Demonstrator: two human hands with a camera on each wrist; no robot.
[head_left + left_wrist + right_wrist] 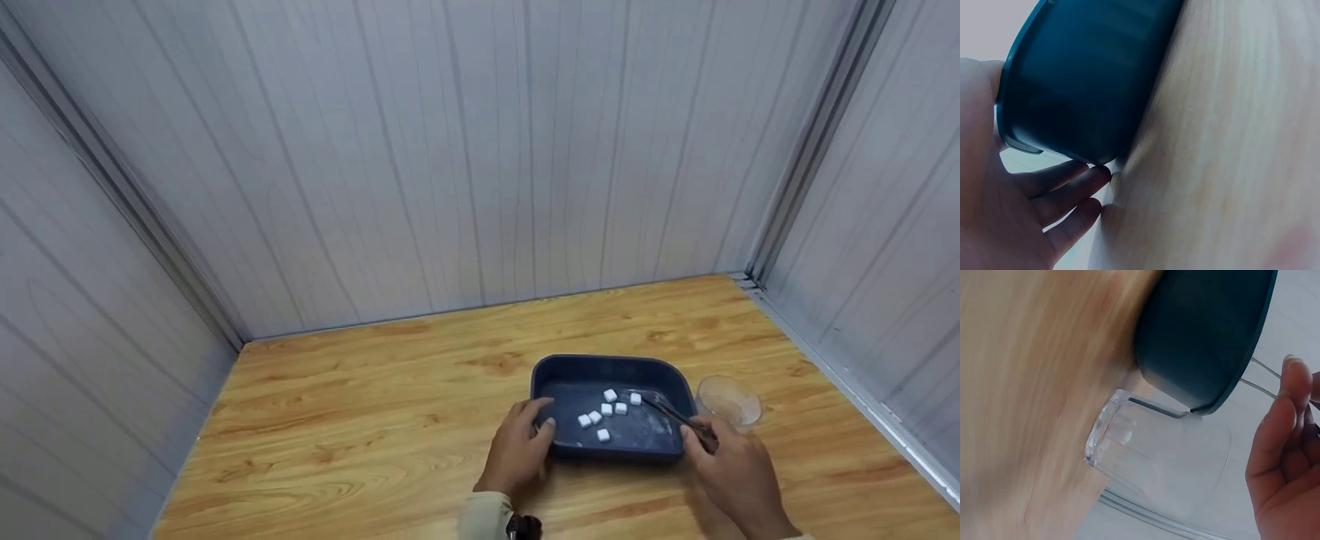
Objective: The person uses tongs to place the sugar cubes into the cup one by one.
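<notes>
The left hand [517,446] grips the left edge of a blue tray [615,454]; the right hand [741,469] pinches tweezers [670,412], tips by the rightmost white cube [636,399] inside. Uneven squeezing could flick it away; knuckles could topple the clear cup [1157,450] beyond the right edge.

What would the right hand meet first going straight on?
Leading with its tweezers, the right hand would probably meet the rightmost white cube first, right by the tips; whether they already touch is unclear.
</notes>
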